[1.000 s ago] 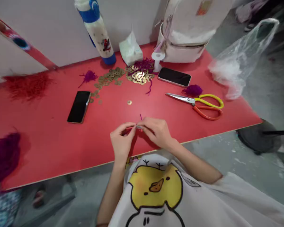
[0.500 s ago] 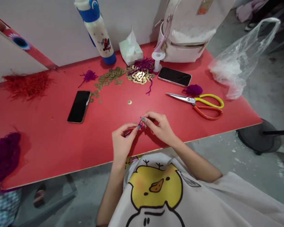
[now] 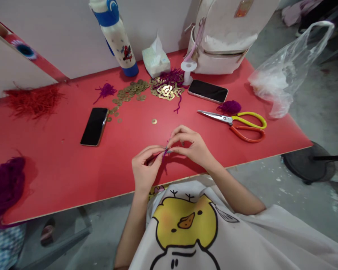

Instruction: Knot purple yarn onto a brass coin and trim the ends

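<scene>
My left hand (image 3: 145,167) and my right hand (image 3: 192,147) meet just above the red table (image 3: 73,168), near its front edge. Both pinch a short piece of purple thread (image 3: 165,152) between fingertips. Whether a coin hangs on the thread is hidden by my fingers. One loose brass coin (image 3: 154,121) lies on the table just beyond my hands. Farther back sit a spread of brass coins (image 3: 131,91) and a heap of coins tangled with purple thread (image 3: 166,85).
Scissors (image 3: 236,122) with yellow and orange handles lie right, by a purple thread ball (image 3: 230,107). Two phones (image 3: 94,126) (image 3: 208,91), a bottle (image 3: 115,35), tissues (image 3: 155,58), a spool (image 3: 187,71), a backpack (image 3: 225,33), a plastic bag (image 3: 284,71), red threads (image 3: 30,100), purple yarn (image 3: 4,187).
My right hand has lifted slightly and shifted its pinch on the thread, fingers now arched over it. The left hand stays almost where it was.
</scene>
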Available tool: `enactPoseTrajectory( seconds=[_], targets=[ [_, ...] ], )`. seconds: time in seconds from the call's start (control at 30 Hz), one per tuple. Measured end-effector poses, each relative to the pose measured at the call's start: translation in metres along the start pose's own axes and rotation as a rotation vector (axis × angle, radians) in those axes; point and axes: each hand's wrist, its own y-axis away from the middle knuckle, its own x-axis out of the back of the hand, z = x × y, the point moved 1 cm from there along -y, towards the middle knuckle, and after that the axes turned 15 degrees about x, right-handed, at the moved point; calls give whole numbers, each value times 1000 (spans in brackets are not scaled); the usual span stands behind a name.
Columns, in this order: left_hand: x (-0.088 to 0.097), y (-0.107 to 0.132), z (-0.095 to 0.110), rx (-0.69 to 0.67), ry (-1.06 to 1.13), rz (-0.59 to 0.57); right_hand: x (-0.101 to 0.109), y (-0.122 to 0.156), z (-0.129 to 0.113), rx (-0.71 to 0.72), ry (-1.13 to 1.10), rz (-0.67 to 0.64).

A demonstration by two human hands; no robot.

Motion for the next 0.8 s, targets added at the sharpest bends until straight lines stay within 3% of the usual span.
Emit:
enactPoseTrajectory(
  seconds=[0.57, 0.8],
  targets=[
    [4, -3, -1, 17, 6, -48, 2, -3, -7, 36, 117, -50],
    [5, -4, -2, 44, -17, -96, 6, -6, -6, -70, 58, -134]
  ],
)
